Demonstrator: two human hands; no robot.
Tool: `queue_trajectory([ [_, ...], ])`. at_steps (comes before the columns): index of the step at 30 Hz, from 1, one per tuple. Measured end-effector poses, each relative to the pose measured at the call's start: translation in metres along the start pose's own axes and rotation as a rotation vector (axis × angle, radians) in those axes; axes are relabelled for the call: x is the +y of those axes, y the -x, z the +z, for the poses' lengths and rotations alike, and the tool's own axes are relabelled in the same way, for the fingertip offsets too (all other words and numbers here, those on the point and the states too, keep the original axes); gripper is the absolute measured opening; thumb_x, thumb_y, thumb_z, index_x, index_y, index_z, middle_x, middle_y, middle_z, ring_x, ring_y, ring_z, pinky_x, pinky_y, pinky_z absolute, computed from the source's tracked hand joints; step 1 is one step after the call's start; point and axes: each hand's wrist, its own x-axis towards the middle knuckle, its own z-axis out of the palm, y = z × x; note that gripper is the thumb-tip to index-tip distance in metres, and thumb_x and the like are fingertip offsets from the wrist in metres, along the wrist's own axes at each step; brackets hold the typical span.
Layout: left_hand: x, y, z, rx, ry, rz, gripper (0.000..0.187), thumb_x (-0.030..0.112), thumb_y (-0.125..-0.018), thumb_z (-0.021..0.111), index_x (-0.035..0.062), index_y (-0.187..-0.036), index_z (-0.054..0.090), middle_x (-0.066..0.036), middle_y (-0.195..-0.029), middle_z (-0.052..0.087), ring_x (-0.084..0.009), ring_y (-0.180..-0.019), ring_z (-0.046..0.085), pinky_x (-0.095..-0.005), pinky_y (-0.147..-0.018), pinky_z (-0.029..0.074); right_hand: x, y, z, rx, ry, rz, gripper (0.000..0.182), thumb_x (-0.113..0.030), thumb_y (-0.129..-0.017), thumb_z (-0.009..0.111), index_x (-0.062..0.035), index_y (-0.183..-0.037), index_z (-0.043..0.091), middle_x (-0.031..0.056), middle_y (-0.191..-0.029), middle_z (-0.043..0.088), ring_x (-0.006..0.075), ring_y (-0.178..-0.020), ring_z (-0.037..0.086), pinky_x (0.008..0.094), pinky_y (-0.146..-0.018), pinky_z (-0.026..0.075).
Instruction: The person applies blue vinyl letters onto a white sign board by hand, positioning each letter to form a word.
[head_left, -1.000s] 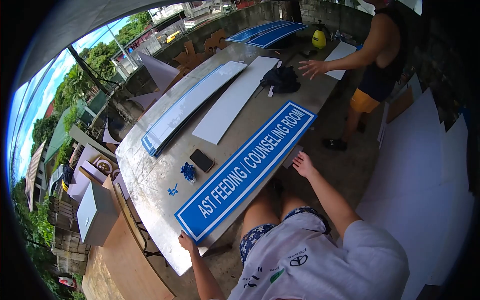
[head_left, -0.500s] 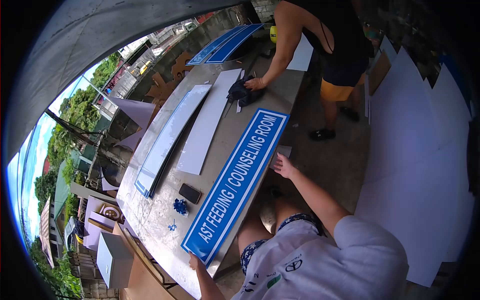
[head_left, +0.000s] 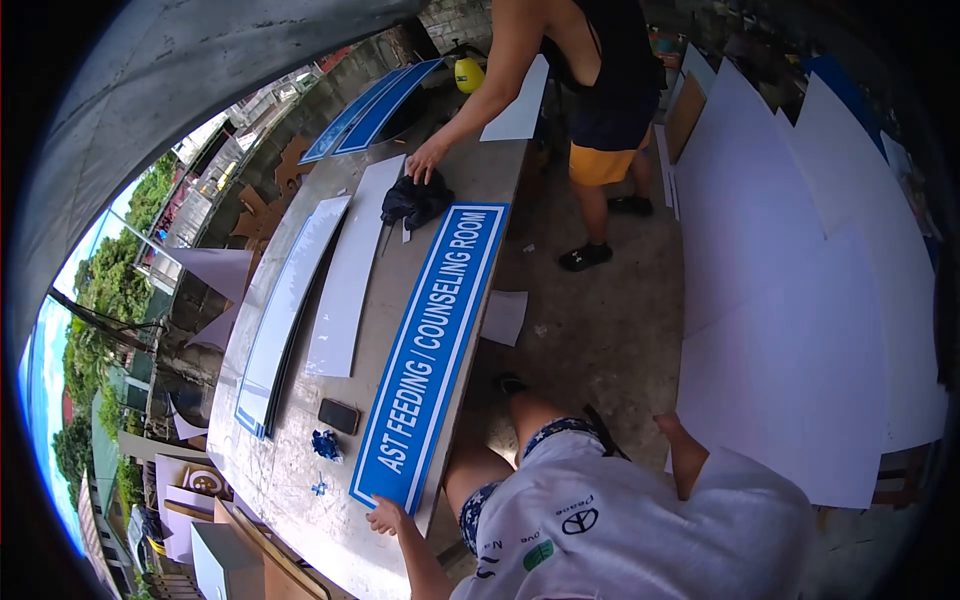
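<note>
A long blue sign with white lettering, part of which reads "FEEDING / COUNSELING ROOM", lies along the near edge of the metal table. My left hand is at its lower end, fingers closed on the corner. Down by my side, away from the table, hangs my right hand; its fingers are too small and turned away to make out. Left of the sign, a dark phone and a crumpled blue scrap rest on the tabletop.
Another person's hand touches a black bundle across the table. White panels lie beside it, with blue signs at the far end. Large white sheets stand at right. A paper is on the floor.
My right hand has left the sign's outer edge and dropped back to my side. My left hand stays at the lower corner. The view has swung right.
</note>
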Motion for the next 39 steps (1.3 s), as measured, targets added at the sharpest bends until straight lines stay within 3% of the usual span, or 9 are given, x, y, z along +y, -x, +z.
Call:
queue_trajectory([
  [5,0.033,0.120,0.005,0.357,0.136,1.273,0.065,0.054,-0.096,0.037,0.0011,-0.134,0.031,-0.023,-0.127,0.035,-0.0352,-0.122,0.031,-0.0539,-0.098,0.030,0.098,0.045,-0.059,0.123,0.018,0.323,0.036,-0.030,-0.079,0.056,0.0016,-0.067,0.067,0.0155,-0.065,0.067,0.0296,-0.065,0.066,0.0388,-0.075,0.052],
  [8,0.049,0.198,0.017,0.089,0.186,1.766,0.053,0.036,-0.095,0.050,-0.0011,-0.130,0.036,-0.024,-0.126,0.036,-0.0390,-0.121,0.034,-0.0532,-0.096,0.032,0.103,0.062,-0.066,0.242,-0.168,0.416,0.045,-0.029,-0.073,0.060,0.0104,-0.094,0.065,0.0321,-0.107,0.060,0.0426,-0.106,0.058,0.0424,-0.090,0.048],
  [9,0.048,0.218,0.025,-0.066,0.183,1.899,0.051,0.031,-0.093,0.052,-0.0017,-0.129,0.038,-0.025,-0.125,0.037,-0.0407,-0.118,0.037,-0.0526,-0.095,0.034,0.110,0.054,-0.053,0.282,-0.223,0.418,0.047,-0.030,-0.072,0.062,0.0099,-0.097,0.065,0.0318,-0.107,0.061,0.0430,-0.105,0.058,0.0426,-0.090,0.047],
  [10,0.046,0.233,0.030,-0.221,0.176,2.021,0.049,0.026,-0.091,0.054,-0.0024,-0.128,0.039,-0.026,-0.123,0.039,-0.0424,-0.115,0.040,-0.0520,-0.095,0.035,0.102,0.056,-0.036,0.446,-0.106,0.364,0.034,-0.030,-0.075,0.060,0.0031,-0.072,0.066,0.0187,-0.068,0.066,0.0354,-0.068,0.066,0.0409,-0.074,0.051],
  [12,0.033,0.245,0.043,-0.489,0.021,2.263,0.047,0.017,-0.088,0.057,-0.0026,-0.127,0.041,-0.027,-0.122,0.040,-0.0450,-0.111,0.043,-0.0505,-0.094,0.037,0.076,0.079,-0.014,0.396,-0.140,0.252,0.038,-0.032,-0.076,0.063,0.0043,-0.081,0.068,0.0199,-0.078,0.068,0.0344,-0.075,0.066,0.0419,-0.072,0.052],
  [14,0.017,0.244,0.066,-0.927,-0.176,2.076,0.048,0.011,-0.085,0.056,-0.0024,-0.128,0.038,-0.028,-0.122,0.039,-0.0429,-0.110,0.045,-0.0483,-0.094,0.037,0.059,0.077,0.019,0.249,-0.337,0.271,0.039,-0.033,-0.078,0.062,0.0026,-0.092,0.069,0.0153,-0.080,0.068,0.0284,-0.070,0.065,0.0410,-0.061,0.052],
  [17,0.009,0.163,0.157,-1.011,-0.156,2.160,0.048,0.012,-0.086,0.054,-0.0026,-0.128,0.036,-0.028,-0.121,0.039,-0.0423,-0.109,0.045,-0.0479,-0.093,0.038,0.014,0.107,0.051,0.197,-0.320,0.157,0.036,-0.034,-0.077,0.062,-0.0014,-0.091,0.069,0.0182,-0.085,0.068,0.0319,-0.079,0.066,0.0418,-0.072,0.051],
  [22,0.030,0.132,0.172,-1.102,-0.761,1.478,0.041,0.020,-0.089,0.051,-0.0030,-0.122,0.040,-0.028,-0.115,0.052,-0.0416,-0.103,0.054,-0.0458,-0.088,0.043,-0.012,0.143,0.087,-0.036,-0.230,0.036,0.033,-0.034,-0.077,0.062,-0.0044,-0.089,0.070,0.0192,-0.089,0.068,0.0364,-0.084,0.065,0.0442,-0.077,0.050],
  [39,-0.004,0.165,0.147,-1.114,-0.499,1.401,0.030,0.024,-0.085,0.064,0.0006,-0.103,0.059,-0.020,-0.095,0.066,-0.0328,-0.089,0.064,-0.0408,-0.078,0.050,0.104,0.098,0.015,-0.137,0.516,0.102,0.039,-0.038,-0.077,0.062,-0.0002,-0.075,0.069,0.0226,-0.084,0.067,0.0378,-0.083,0.064,0.0439,-0.075,0.051],
])
